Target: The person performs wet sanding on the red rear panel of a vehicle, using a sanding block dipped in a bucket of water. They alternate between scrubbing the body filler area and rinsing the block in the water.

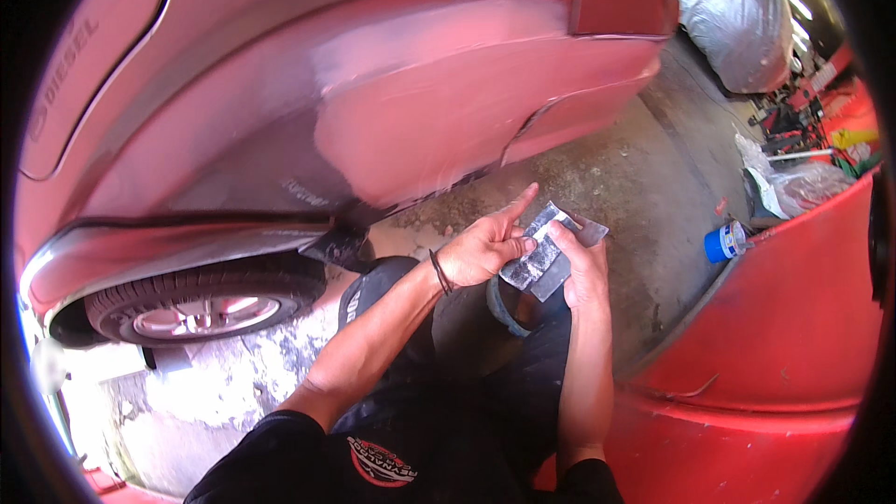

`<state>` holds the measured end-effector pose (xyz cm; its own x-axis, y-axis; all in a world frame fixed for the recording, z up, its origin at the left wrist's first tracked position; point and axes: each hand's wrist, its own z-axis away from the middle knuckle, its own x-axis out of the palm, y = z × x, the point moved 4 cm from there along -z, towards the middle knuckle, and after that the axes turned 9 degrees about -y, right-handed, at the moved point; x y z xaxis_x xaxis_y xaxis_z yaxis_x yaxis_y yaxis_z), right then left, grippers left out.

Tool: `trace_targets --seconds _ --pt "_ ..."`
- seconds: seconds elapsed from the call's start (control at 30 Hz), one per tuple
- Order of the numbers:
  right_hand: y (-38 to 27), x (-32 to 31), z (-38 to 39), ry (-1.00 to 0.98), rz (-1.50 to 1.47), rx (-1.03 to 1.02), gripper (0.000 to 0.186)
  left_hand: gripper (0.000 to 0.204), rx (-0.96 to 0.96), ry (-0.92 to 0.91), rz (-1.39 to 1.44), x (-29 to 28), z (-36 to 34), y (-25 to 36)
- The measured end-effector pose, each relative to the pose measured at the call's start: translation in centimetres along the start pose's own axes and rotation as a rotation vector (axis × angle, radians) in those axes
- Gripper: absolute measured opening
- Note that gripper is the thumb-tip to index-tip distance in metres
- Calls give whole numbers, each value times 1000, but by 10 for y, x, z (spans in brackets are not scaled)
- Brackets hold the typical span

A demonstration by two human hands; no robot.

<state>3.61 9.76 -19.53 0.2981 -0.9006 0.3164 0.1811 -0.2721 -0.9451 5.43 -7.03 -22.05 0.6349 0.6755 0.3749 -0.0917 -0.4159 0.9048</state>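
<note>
This is looking like a car body repair workshop. A red car body [420, 103] is filling most of the view, its paint showing dull, sanded grey patches [392, 56] above a wheel [201, 303] sitting in its arch. A rough, stained concrete floor [644, 187] is running between it and another red panel [793, 317] on the right. A blue can [723, 243], plastic sheeting [737, 14] and scattered tools [812, 121] are lying at the far edge.

Stained concrete floor [644, 177], red car body [420, 103], wheel [201, 303], sunlit clutter
</note>
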Motion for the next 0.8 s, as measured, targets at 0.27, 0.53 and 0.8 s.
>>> trace_targets --seconds 0.27,0.53,0.8 --pt "-74 -10 -13 190 -91 -240 15 28 94 325 -84 35 -59 50" --pt "-165 -44 -73 129 -180 -265 21 40 79 465 -163 63 -128 107" --pt "-212 -57 -135 -132 71 -48 24 30 112 541 133 62 -184 118"
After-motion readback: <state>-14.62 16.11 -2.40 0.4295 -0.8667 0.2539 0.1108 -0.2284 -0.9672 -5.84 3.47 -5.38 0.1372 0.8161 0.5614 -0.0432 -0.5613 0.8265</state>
